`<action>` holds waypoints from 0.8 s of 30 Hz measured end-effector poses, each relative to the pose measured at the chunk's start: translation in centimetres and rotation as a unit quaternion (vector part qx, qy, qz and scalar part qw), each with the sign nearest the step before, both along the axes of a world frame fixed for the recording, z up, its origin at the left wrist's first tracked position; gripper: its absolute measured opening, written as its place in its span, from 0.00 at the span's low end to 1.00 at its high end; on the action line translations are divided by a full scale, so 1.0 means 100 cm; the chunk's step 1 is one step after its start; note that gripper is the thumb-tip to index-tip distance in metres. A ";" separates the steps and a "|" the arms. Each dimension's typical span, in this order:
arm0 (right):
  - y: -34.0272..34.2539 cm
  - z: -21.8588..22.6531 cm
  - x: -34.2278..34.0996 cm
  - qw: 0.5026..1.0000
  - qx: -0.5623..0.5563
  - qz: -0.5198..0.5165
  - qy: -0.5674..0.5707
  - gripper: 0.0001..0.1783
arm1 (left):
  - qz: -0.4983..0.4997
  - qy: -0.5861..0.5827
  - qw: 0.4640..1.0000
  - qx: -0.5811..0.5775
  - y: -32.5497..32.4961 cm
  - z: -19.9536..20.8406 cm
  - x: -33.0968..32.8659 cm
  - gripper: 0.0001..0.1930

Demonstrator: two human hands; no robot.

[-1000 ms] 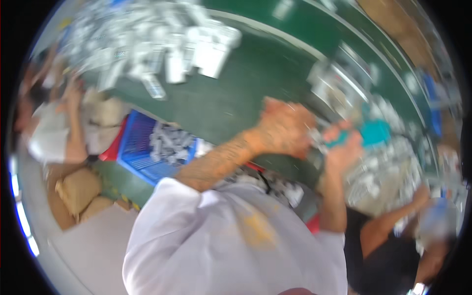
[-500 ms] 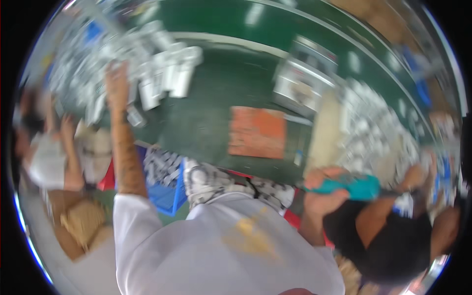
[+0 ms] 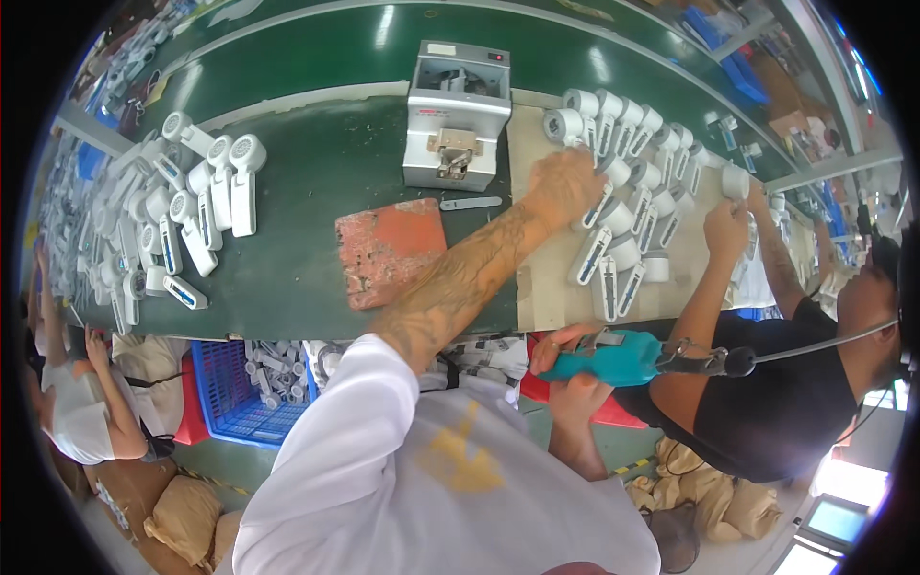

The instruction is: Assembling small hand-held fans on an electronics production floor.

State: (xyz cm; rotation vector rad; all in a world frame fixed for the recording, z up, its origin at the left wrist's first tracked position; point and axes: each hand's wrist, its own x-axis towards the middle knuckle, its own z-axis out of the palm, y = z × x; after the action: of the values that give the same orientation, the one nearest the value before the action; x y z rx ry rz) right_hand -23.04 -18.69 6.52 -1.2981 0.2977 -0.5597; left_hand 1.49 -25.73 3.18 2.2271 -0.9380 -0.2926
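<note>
My left hand (image 3: 567, 184) reaches across to the right. Its fingers are curled at the near left side of rows of white round-headed handle pieces (image 3: 613, 216), seemingly gripping one, though the fingertips are partly hidden. The handles have slots with blue strips. In front of my body, my right hand (image 3: 575, 383) is wrapped round a teal electric screwdriver (image 3: 609, 358), which lies level with its cable end to the right. A worn red pad (image 3: 388, 251) lies on the green bench beside my left forearm. Next to it is a loose slim grey cover (image 3: 471, 203).
A silver screw feeder (image 3: 456, 125) stands behind the pad. More white pieces (image 3: 216, 192) are heaped at the left. A blue crate (image 3: 230, 407) of small parts sits below the bench edge. A co-worker's hand (image 3: 725, 230) works at the right rows; another person sits left.
My left hand has left the heap on the left and crossed to the rows on the right. My view has turned rightward. The screwdriver stays in my right hand.
</note>
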 end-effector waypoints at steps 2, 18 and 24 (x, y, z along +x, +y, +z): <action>-0.003 -0.003 -0.007 1.000 0.004 0.005 -0.003 0.48 | 0.064 0.012 0.998 -0.005 -0.015 -0.023 0.020 0.36; -0.023 0.001 0.029 0.997 -0.077 0.017 0.022 0.37 | 0.045 -0.173 0.962 -0.205 0.069 -0.023 -0.026 0.19; -0.024 -0.001 0.061 0.998 -0.044 0.027 -0.044 0.36 | 0.007 -0.084 0.990 -0.116 0.206 0.010 -0.037 0.13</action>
State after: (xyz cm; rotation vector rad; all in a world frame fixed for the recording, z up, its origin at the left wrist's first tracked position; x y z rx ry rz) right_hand -16.89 -21.07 6.45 -1.3587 0.1669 -0.5884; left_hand -2.22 -5.11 4.15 2.0658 -0.9895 0.0120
